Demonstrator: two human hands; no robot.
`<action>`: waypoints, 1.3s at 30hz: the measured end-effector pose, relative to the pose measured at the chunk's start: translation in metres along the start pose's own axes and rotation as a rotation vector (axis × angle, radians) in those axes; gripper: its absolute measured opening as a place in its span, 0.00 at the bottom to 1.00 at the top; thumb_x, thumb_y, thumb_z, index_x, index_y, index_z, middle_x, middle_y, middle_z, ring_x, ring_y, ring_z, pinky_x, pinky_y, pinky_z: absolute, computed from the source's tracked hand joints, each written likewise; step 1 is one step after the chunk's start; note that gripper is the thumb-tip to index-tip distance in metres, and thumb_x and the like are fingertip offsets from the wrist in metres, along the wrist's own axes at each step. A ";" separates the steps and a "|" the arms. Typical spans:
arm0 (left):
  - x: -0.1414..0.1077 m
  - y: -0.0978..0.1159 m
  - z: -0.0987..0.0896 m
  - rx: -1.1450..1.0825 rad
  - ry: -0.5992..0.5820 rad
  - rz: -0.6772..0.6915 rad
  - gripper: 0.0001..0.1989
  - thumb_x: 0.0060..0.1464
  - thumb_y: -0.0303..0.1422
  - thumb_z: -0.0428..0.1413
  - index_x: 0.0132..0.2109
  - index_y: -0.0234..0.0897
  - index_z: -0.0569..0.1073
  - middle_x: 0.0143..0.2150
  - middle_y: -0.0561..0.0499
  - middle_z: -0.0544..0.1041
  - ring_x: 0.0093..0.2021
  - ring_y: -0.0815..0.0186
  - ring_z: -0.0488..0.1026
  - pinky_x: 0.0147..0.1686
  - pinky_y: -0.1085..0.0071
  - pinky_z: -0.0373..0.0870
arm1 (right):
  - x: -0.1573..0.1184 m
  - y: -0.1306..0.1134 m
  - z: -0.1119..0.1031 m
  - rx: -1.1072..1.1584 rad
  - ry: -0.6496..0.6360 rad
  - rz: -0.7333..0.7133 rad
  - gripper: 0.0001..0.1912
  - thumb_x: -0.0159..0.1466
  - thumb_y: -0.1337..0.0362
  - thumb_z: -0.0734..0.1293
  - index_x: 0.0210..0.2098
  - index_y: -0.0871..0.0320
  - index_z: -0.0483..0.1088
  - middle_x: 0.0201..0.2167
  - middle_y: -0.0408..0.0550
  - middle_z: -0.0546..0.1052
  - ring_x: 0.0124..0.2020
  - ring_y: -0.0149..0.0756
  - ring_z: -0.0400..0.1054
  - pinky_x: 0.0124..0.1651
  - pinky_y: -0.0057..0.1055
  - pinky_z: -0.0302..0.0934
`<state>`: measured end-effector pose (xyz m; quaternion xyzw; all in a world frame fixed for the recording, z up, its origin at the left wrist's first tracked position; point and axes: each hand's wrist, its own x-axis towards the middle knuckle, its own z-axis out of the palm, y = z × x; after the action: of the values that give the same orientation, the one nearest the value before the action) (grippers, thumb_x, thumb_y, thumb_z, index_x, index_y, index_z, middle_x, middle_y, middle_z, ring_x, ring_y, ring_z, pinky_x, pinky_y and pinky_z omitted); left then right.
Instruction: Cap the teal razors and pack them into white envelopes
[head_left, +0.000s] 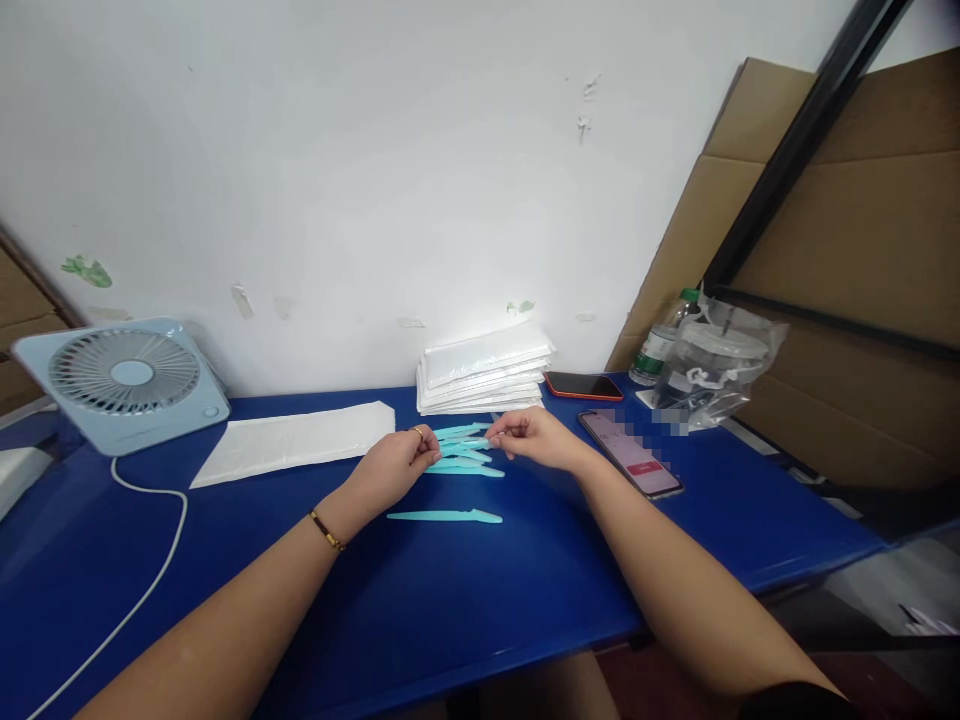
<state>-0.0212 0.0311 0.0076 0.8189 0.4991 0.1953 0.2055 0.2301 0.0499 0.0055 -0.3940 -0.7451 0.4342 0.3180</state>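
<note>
Several slim turquoise razors [469, 468] lie in a loose pile on the blue table [450, 620]. Over the pile, my left hand [401, 462] pinches the left end of one turquoise razor, and my right hand [531, 440] has its fingers closed at that razor's right end. A single turquoise razor [444, 516] lies apart, nearer the front edge. Left of my left hand is a flat white packet [292, 440]. Behind the pile, white packets [484, 368] are stacked against the wall.
A light blue fan [131, 385] with a white cable stands at the left. At the right lie a lit phone [634, 455] and a dark red-edged phone [583, 385]. A bottle [660, 345] and a bagged cup [712, 370] stand beyond them.
</note>
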 end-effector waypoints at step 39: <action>-0.002 0.005 0.000 -0.565 -0.123 -0.114 0.14 0.54 0.44 0.50 0.36 0.37 0.64 0.29 0.55 0.71 0.26 0.71 0.64 0.29 0.74 0.62 | 0.006 0.001 -0.010 0.364 0.281 0.057 0.18 0.49 0.55 0.73 0.30 0.64 0.70 0.22 0.47 0.76 0.20 0.32 0.72 0.21 0.25 0.65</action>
<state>-0.0185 0.0277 0.0104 0.7100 0.4567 0.2647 0.4661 0.2357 0.0588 0.0091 -0.4075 -0.5914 0.5111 0.4721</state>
